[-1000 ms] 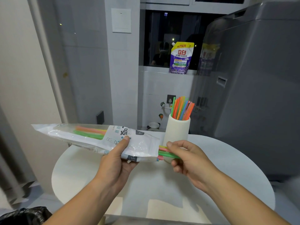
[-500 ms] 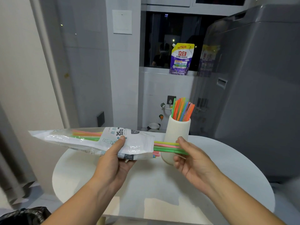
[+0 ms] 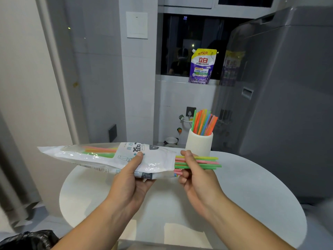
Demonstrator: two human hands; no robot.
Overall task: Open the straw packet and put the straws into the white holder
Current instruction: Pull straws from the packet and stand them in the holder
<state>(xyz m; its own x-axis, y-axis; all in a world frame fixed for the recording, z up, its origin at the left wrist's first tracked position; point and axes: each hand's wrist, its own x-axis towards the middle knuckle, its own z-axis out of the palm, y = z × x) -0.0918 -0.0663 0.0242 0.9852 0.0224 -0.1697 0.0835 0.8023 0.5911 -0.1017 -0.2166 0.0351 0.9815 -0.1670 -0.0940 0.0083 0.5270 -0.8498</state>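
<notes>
A long white straw packet lies level above the round table, its open end to the right. My left hand grips it near that end, thumb on top. A bunch of green, pink and yellow straws sticks out of the opening. My right hand pinches these straws just past the packet's mouth. More straws show through the packet's clear left part. The ribbed white holder stands upright just behind my right hand, with several coloured straws in it.
A round white table lies under both hands. A grey washing machine rises at the right. A purple detergent pouch stands on the window ledge. A black bin bag sits at the bottom left.
My right hand has drawn the bunch of straws farther out of the packet to the right. The packet and my left hand have stayed almost still.
</notes>
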